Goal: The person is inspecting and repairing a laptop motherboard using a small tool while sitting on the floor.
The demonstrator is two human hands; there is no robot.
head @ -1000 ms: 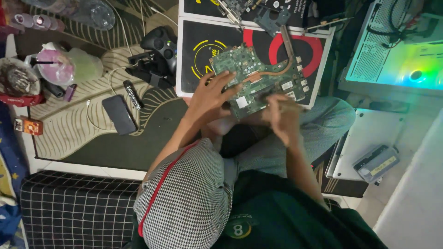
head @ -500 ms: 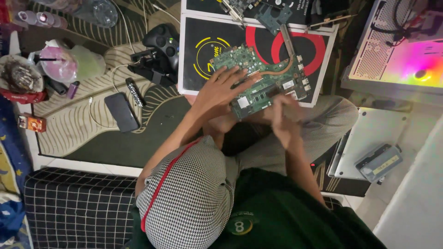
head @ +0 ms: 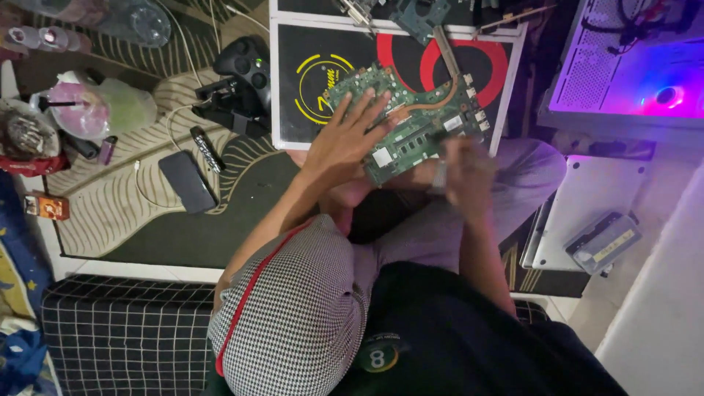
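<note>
A green laptop circuit board with a copper heat pipe lies tilted across my lap, its far end over a black mat with yellow and red rings. My left hand lies on the board's left half, fingers spread over the top and steadying it. My right hand is curled at the board's near right edge. It is blurred by motion, so whether it holds a tool is unclear. A checked cap and dark shirt fill the foreground.
Left of the mat, a black game controller, a dark phone, cables and plastic bags lie on a striped rug. A lit computer case glows purple at right, with a white laptop and a drive below it.
My left hand has slid further onto the board with fingers spread wider. My right hand has shifted a little at the board's edge. The computer case light went from green to pink-purple.
</note>
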